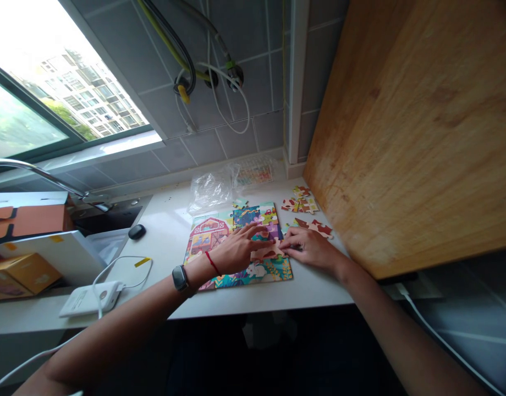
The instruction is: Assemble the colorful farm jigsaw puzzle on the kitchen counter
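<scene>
A colourful jigsaw puzzle (228, 281) with a red barn and animals lies on the white counter, largely joined up. My left hand (236, 247) rests over its middle, fingers stretched out and apart, hiding part of the picture. At the puzzle's right edge, my right hand (304, 247) has its fingertips pinched on a pinkish puzzle piece (273, 252), which the fingers partly cover. Beyond that hand lie loose brown-and-white puzzle pieces (319, 227). Farther back is another cluster of puzzle pieces (300, 204).
Clear plastic packaging (212, 190) and a bagged picture sheet (255, 171) lie behind the puzzle. A wooden board (410, 137) stands close on the right. To the left are a black mouse-like object (136, 231), a white cabled device (92, 298), boxes (26, 272) and a sink (113, 217).
</scene>
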`<move>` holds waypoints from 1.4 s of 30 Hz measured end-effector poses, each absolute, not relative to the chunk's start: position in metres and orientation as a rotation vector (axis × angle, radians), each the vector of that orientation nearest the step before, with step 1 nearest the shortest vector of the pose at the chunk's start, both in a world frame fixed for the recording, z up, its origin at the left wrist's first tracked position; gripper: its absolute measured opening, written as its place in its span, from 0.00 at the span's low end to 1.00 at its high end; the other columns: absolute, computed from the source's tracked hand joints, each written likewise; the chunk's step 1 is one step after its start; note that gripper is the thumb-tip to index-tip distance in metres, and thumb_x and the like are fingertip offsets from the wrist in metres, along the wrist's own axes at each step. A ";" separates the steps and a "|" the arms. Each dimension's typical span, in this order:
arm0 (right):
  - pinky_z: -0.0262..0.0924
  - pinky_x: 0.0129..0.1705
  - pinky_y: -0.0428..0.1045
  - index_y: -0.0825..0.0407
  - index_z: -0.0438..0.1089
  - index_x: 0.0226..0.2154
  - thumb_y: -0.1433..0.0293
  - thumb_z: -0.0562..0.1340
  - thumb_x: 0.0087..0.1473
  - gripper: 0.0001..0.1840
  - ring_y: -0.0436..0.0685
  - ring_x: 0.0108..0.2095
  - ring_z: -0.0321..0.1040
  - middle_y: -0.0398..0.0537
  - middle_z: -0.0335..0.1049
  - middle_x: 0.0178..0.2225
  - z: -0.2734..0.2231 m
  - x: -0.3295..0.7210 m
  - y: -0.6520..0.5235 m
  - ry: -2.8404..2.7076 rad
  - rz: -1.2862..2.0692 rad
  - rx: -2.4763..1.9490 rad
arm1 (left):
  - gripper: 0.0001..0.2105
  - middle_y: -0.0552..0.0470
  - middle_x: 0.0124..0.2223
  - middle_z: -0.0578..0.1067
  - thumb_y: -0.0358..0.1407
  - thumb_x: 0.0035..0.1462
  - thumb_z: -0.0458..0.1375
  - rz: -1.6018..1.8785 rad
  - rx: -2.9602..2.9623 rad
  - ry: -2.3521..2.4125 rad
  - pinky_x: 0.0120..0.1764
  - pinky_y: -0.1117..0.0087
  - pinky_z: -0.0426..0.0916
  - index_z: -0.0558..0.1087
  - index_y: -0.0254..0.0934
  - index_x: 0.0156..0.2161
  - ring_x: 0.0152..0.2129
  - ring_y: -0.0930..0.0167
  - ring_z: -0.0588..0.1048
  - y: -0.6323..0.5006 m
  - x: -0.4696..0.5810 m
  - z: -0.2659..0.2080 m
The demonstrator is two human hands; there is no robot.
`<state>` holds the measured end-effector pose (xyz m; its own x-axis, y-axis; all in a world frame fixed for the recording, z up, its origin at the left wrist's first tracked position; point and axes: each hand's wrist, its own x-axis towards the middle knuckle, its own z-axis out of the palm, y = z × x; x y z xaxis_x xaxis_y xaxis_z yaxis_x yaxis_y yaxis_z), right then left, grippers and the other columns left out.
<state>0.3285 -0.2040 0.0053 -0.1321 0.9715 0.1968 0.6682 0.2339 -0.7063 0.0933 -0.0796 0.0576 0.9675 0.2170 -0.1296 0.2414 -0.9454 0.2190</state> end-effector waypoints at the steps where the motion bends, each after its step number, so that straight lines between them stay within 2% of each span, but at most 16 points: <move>1: 0.64 0.40 0.48 0.44 0.84 0.41 0.72 0.68 0.59 0.10 0.54 0.36 0.73 0.46 0.77 0.37 0.005 0.329 -0.204 -1.896 0.617 -1.497 | 0.32 0.47 0.69 0.66 0.22 0.57 0.57 -0.158 2.888 0.341 0.67 0.49 0.63 0.72 0.50 0.65 0.67 0.55 0.62 -0.080 0.093 0.057; 9: 0.65 0.41 0.48 0.43 0.85 0.39 0.75 0.67 0.56 0.13 0.54 0.37 0.73 0.46 0.76 0.37 0.008 0.327 -0.205 -1.933 0.605 -1.518 | 0.30 0.47 0.69 0.66 0.25 0.60 0.57 -0.150 2.921 0.340 0.66 0.48 0.64 0.71 0.53 0.65 0.68 0.54 0.62 -0.083 0.093 0.055; 16: 0.64 0.41 0.48 0.45 0.85 0.40 0.77 0.65 0.55 0.15 0.54 0.38 0.72 0.46 0.74 0.37 0.008 0.328 -0.205 -1.942 0.614 -1.550 | 0.36 0.47 0.72 0.61 0.22 0.56 0.56 -0.206 2.914 0.358 0.66 0.48 0.63 0.67 0.52 0.68 0.69 0.53 0.60 -0.083 0.091 0.053; 20: 0.65 0.43 0.49 0.45 0.84 0.42 0.69 0.67 0.59 0.10 0.55 0.39 0.72 0.47 0.74 0.38 0.010 0.327 -0.206 -1.949 0.597 -1.564 | 0.39 0.47 0.74 0.58 0.22 0.54 0.56 -0.244 2.941 0.333 0.67 0.48 0.62 0.64 0.53 0.70 0.71 0.52 0.57 -0.082 0.089 0.053; 23: 0.65 0.45 0.52 0.47 0.81 0.50 0.60 0.71 0.58 0.18 0.60 0.43 0.73 0.50 0.74 0.41 0.011 0.325 -0.205 -1.981 0.552 -1.627 | 0.40 0.47 0.75 0.55 0.23 0.53 0.58 -0.273 2.996 0.360 0.66 0.46 0.61 0.63 0.54 0.70 0.71 0.49 0.55 -0.084 0.089 0.055; 25: 0.65 0.45 0.52 0.47 0.80 0.52 0.60 0.71 0.57 0.21 0.61 0.44 0.72 0.50 0.74 0.42 0.011 0.325 -0.205 -2.015 0.531 -1.643 | 0.40 0.45 0.75 0.55 0.24 0.53 0.59 -0.276 3.042 0.392 0.65 0.45 0.61 0.64 0.53 0.70 0.71 0.47 0.54 -0.087 0.090 0.057; 29: 0.63 0.43 0.51 0.44 0.82 0.48 0.60 0.70 0.60 0.15 0.59 0.42 0.72 0.49 0.74 0.41 0.011 0.325 -0.204 -2.054 0.517 -1.607 | 0.34 0.44 0.76 0.54 0.26 0.56 0.60 -0.266 3.097 0.363 0.64 0.45 0.61 0.67 0.51 0.68 0.71 0.46 0.54 -0.091 0.092 0.060; 36: 0.61 0.39 0.50 0.43 0.84 0.44 0.61 0.65 0.65 0.11 0.57 0.38 0.71 0.48 0.73 0.35 0.008 0.323 -0.205 -2.012 0.466 -1.571 | 0.34 0.46 0.72 0.63 0.20 0.55 0.55 -0.145 3.102 0.256 0.60 0.46 0.68 0.73 0.53 0.63 0.67 0.50 0.64 -0.088 0.078 0.068; 40: 0.63 0.39 0.50 0.47 0.84 0.41 0.62 0.60 0.68 0.16 0.55 0.35 0.72 0.48 0.75 0.34 0.003 0.324 -0.203 -1.834 0.491 -1.528 | 0.33 0.45 0.63 0.74 0.16 0.54 0.48 0.167 2.988 0.499 0.59 0.51 0.72 0.75 0.42 0.60 0.59 0.60 0.73 -0.068 0.050 0.075; 42: 0.64 0.39 0.50 0.49 0.83 0.39 0.62 0.58 0.68 0.17 0.56 0.35 0.73 0.48 0.77 0.33 0.001 0.325 -0.202 -1.716 0.483 -1.499 | 0.30 0.45 0.59 0.77 0.17 0.56 0.46 0.294 2.903 0.595 0.58 0.52 0.74 0.75 0.40 0.58 0.55 0.62 0.76 -0.061 0.033 0.073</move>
<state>0.3253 -0.2019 0.0009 0.0114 0.9508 0.3097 0.6497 0.2284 -0.7251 0.0328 -0.0606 0.0734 0.9012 0.4031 0.1589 0.3710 -0.9073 0.1980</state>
